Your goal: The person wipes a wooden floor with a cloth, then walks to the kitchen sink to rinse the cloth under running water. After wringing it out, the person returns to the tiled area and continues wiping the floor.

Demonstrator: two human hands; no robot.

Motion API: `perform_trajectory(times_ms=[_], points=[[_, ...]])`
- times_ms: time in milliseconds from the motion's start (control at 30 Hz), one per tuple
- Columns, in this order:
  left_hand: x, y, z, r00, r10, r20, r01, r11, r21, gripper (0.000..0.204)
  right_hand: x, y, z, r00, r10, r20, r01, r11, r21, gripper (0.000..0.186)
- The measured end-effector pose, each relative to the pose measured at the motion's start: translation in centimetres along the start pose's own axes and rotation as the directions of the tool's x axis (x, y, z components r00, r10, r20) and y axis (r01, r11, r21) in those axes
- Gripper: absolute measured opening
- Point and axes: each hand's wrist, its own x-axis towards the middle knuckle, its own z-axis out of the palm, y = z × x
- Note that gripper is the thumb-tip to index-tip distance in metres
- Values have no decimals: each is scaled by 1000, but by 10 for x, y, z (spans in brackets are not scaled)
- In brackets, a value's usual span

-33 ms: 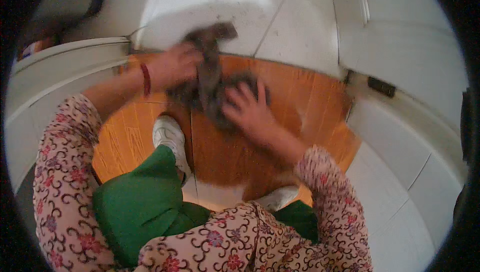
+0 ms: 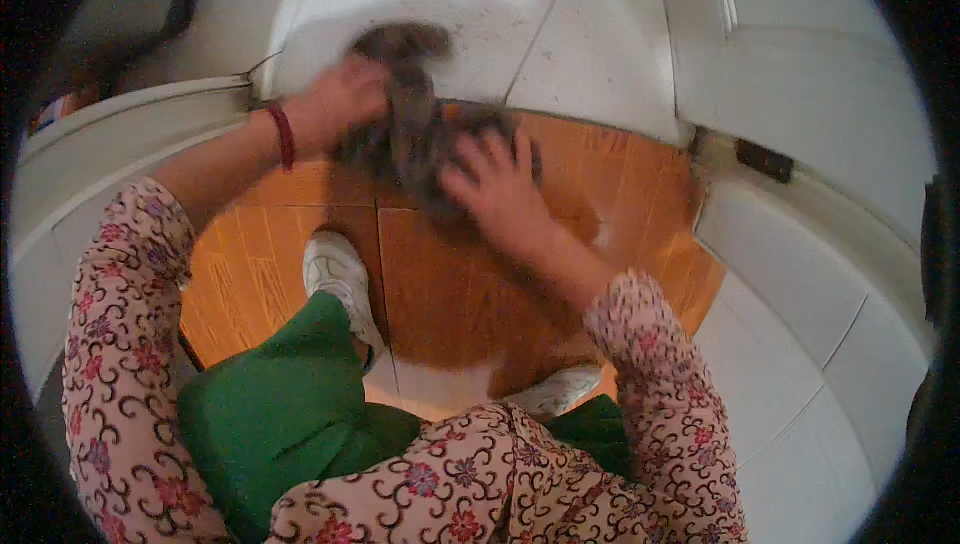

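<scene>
A crumpled dark grey-brown cloth (image 2: 412, 124), blurred by motion, lies bunched on the wooden floor. One end reaches past the floor's far edge onto pale tiles. My left hand (image 2: 345, 99), with a dark red band at its wrist, has its fingers curled round the cloth's left side. Against the right side of the cloth rests my right hand (image 2: 495, 189), fingers spread and pressing down on it. Parts of the cloth are hidden under both hands.
Wood-look flooring (image 2: 470, 284) meets white tiles (image 2: 590, 54) with dark specks beyond a seam. Pale door frames or panels (image 2: 800, 84) close in on both sides, a dark metal fitting (image 2: 764, 160) on the right one. My white shoes (image 2: 338, 269) stand on the near side.
Both hands and the cloth have shifted slightly away from me and a little to the left. The cloth's far end has moved further over the tiles.
</scene>
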Motion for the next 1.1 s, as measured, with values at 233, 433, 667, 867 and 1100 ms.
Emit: perform_trajectory(times_ms=[233,433,667,867,1100], points=[[59,5,-71,838,-21,-546,-23,997,-74,39,14,27,-42,845,458,-276,-274,815,511,41],[32,104,-8,889,454,-52,-455,868,-198,24,-149,-85,15,667,121,735,-711,398,580,35],[19,123,53,772,625,118,-580,768,-271,19,-155,-68,51,796,-445,410,244,856,456,34],[66,31,16,978,166,-128,-143,975,170,21,-29,16,34,986,-43,-162,74,979,191,29],[76,-5,-71,823,17,-568,24,998,65,35,-7,54,-28,718,440,-539,-295,894,337,34]])
